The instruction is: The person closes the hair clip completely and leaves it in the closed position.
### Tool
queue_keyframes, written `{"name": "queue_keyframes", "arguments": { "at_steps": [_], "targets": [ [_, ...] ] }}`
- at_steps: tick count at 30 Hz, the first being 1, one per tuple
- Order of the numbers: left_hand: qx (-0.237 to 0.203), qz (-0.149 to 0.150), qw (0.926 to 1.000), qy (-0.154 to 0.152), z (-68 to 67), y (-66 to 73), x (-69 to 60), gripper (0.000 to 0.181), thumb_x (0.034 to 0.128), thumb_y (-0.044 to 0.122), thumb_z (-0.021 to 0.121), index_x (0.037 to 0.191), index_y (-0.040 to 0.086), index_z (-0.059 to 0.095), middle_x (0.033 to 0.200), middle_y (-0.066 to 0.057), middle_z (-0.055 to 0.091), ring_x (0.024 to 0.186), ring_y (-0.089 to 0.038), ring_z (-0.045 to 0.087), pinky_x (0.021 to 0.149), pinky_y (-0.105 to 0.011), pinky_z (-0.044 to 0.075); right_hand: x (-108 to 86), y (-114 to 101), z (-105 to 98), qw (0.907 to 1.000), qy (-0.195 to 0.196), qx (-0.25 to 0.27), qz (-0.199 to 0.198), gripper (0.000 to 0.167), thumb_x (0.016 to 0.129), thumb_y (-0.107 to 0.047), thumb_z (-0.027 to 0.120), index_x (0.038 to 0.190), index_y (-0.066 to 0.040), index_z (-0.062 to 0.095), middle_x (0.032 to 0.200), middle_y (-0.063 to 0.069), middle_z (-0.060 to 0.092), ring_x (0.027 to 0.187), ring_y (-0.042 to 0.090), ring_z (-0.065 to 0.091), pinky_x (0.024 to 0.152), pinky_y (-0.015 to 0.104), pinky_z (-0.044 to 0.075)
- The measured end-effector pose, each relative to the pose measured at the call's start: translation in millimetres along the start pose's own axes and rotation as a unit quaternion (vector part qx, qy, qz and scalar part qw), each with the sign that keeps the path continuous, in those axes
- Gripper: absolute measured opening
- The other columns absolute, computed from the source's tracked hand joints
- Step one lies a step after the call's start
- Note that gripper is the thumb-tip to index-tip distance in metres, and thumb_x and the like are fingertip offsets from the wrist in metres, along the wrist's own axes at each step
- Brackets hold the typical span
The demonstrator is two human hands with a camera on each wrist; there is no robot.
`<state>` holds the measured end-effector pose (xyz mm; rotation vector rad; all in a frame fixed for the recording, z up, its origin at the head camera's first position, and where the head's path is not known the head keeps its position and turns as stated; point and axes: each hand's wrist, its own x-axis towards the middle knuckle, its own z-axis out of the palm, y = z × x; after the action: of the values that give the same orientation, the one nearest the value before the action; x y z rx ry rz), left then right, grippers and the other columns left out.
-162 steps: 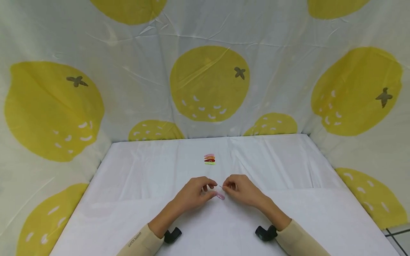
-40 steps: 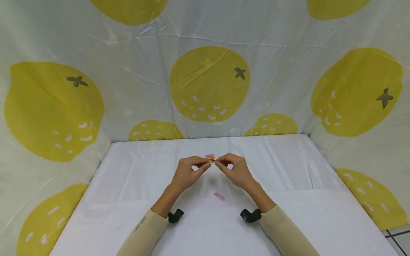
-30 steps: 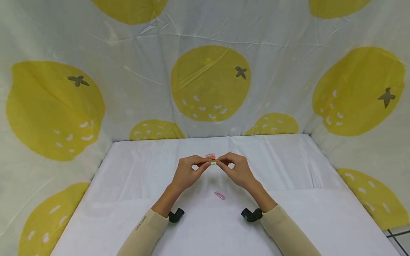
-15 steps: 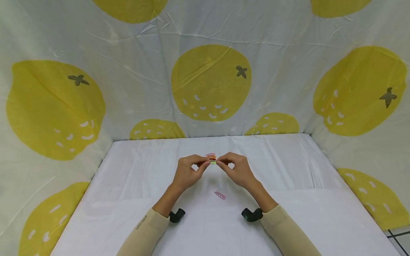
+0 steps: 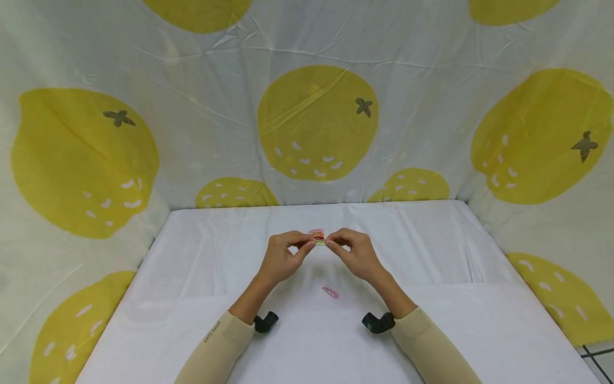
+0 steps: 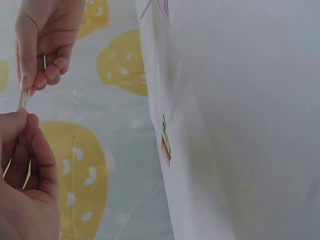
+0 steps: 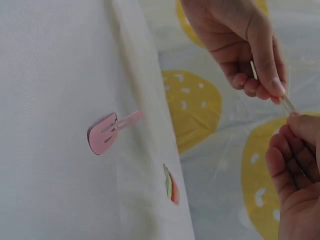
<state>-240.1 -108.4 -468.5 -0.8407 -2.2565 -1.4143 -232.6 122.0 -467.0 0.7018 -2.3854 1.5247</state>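
In the head view, my left hand [image 5: 285, 257] and right hand [image 5: 357, 256] meet fingertip to fingertip over the middle of the table. Between them a thin pale strip [image 6: 23, 100] is pinched at both ends by thumbs and fingers, as both wrist views show; its kind is unclear. It is held above the table. Behind the fingertips lies a row of small snap hair clips [image 5: 316, 233] in pink, orange, red and green, partly hidden by the hands. A pink snap hair clip [image 5: 330, 292] lies nearer the front, touched by neither hand.
A white cloth [image 5: 422, 320] covers the table. A curtain [image 5: 192, 106] with yellow lemons rises behind it and along both sides. Small black devices [image 5: 266, 322] are worn at the wrists. Tiled floor [image 5: 599, 354] shows at the lower right.
Over the last few seconds both hands went forward from beside the pink clip to the row of clips and came together on the pale strip. In the last second they barely moved.
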Motion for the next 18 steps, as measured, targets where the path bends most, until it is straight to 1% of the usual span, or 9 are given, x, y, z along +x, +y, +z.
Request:
{"name": "queue_keyframes", "arguments": {
  "at_steps": [5,8,11,14,16,18],
  "targets": [
    [-0.007,-0.014,0.9999,-0.003,-0.3,1.4,0.7,0.007,0.0929,0.017,0.078,0.099,0.015,0.083,0.092,0.003,0.079,0.076,-0.01,0.067,0.071,-0.024,0.057,0.2,-1,0,0.9999,-0.003,0.012,0.003,0.008,0.098,-0.023,0.073,0.101,-0.017,0.077,0.097,-0.003,0.076,0.09,0.013,0.069,0.082,0.026,0.058],
    [-0.004,-0.018,0.9998,-0.002,-0.2,4.1,0.7,0.008,0.0918,0.014,0.079,0.099,0.014,0.083,0.091,0.002,0.079,0.076,-0.012,0.067,0.071,-0.025,0.057,0.3,-1,0,0.9998,-0.005,0.018,0.007,0.008,0.098,-0.023,0.073,0.1,-0.018,0.077,0.097,-0.003,0.076,0.09,0.013,0.069,0.083,0.025,0.057],
    [0.0,-0.017,0.9999,0.001,-0.2,9.4,0.7,0.007,0.0906,0.01,0.079,0.097,0.01,0.082,0.089,-0.002,0.078,0.075,-0.015,0.066,0.069,-0.029,0.058,-0.2,-1,0,0.9996,-0.008,0.026,0.009,0.008,0.098,-0.021,0.072,0.1,-0.016,0.077,0.096,-0.002,0.076,0.09,0.013,0.068,0.083,0.025,0.057],
    [-0.003,-0.016,0.9999,0.0,-1.8,17.9,1.0,0.006,0.0898,0.004,0.078,0.095,0.005,0.081,0.086,-0.007,0.078,0.074,-0.017,0.065,0.068,-0.032,0.058,-0.7,-1,0,0.9991,-0.014,0.037,0.014,0.008,0.098,-0.019,0.072,0.101,-0.014,0.077,0.097,0.001,0.076,0.089,0.014,0.066,0.083,0.024,0.056],
    [-0.007,-0.016,0.9998,-0.003,-3.3,23.0,1.5,0.006,0.0892,0.0,0.078,0.094,0.002,0.08,0.086,-0.009,0.077,0.073,-0.017,0.066,0.068,-0.031,0.058,-0.8,-1,0,0.9988,-0.019,0.043,0.016,0.008,0.098,-0.016,0.071,0.102,-0.012,0.077,0.097,0.003,0.076,0.089,0.014,0.065,0.082,0.024,0.055],
    [-0.008,-0.016,0.9998,-0.005,-4.1,24.7,1.8,0.006,0.0889,-0.001,0.077,0.094,0.001,0.08,0.086,-0.01,0.077,0.074,-0.017,0.066,0.069,-0.027,0.057,-0.6,-2,1,0.9986,-0.022,0.044,0.018,0.008,0.098,-0.014,0.071,0.102,-0.01,0.077,0.098,0.005,0.076,0.09,0.015,0.065,0.082,0.025,0.055]
  ]
}}
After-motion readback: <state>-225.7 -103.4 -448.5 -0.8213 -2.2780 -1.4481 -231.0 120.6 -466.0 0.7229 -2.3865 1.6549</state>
